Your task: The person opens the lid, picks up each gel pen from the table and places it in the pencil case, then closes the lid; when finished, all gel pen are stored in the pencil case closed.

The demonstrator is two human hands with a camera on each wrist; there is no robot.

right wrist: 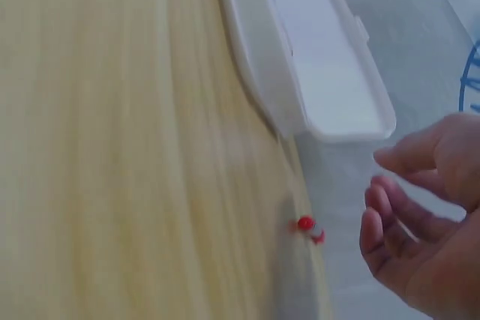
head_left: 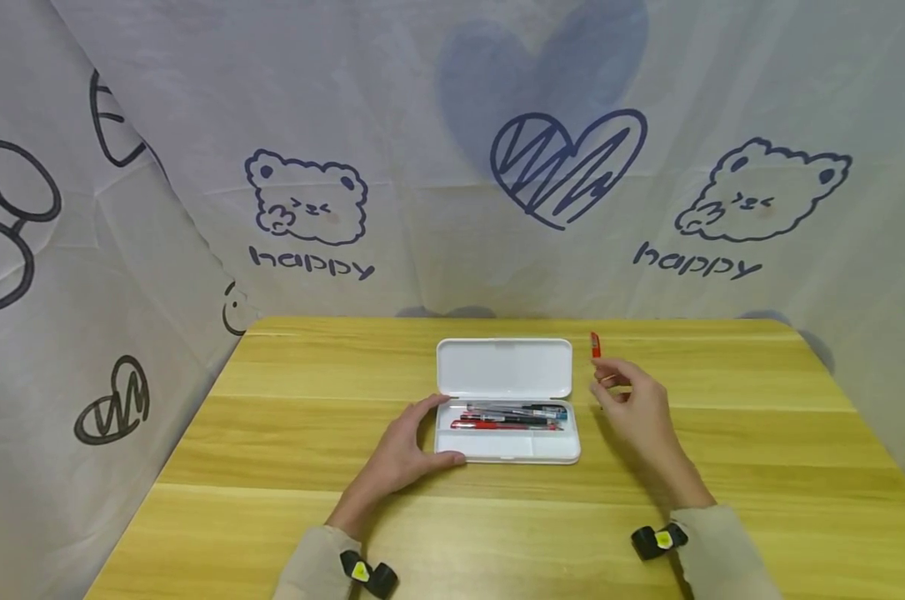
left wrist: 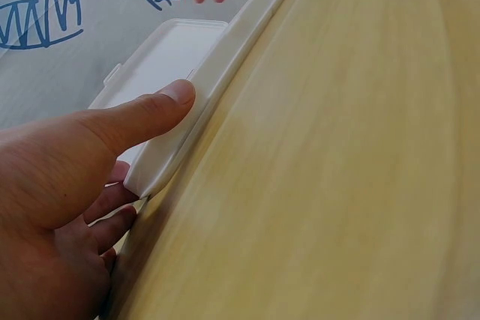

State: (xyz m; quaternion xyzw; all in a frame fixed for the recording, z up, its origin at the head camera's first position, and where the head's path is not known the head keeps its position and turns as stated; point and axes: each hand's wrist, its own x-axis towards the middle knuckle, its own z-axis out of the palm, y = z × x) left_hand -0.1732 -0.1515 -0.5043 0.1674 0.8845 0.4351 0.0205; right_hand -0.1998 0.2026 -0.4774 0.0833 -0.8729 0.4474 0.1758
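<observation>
A white pencil case (head_left: pixel 482 446) lies with its lid (head_left: pixel 504 367) folded back. Several pens (head_left: pixel 508 415), red, black and clear, fill its rear compartment. My left hand (head_left: pixel 402 450) grips the case's left end, thumb along the front wall and fingers at the far side; in the left wrist view the thumb (left wrist: pixel 161 110) presses the white wall. To the right of the case is my right hand (head_left: pixel 640 408), fingers loosely bent with a gap to the thumb. Just beyond its fingertips lies a red pen (head_left: pixel 595 344), partly hidden by the hand in the head view.
The wood-grain table (head_left: pixel 310 367) runs back to a pale cloth (head_left: pixel 415 225) printed with bears and hearts. More cloth (head_left: pixel 85 333) hangs along the left side. Black straps with small devices (head_left: pixel 658 540) sit on both wrists.
</observation>
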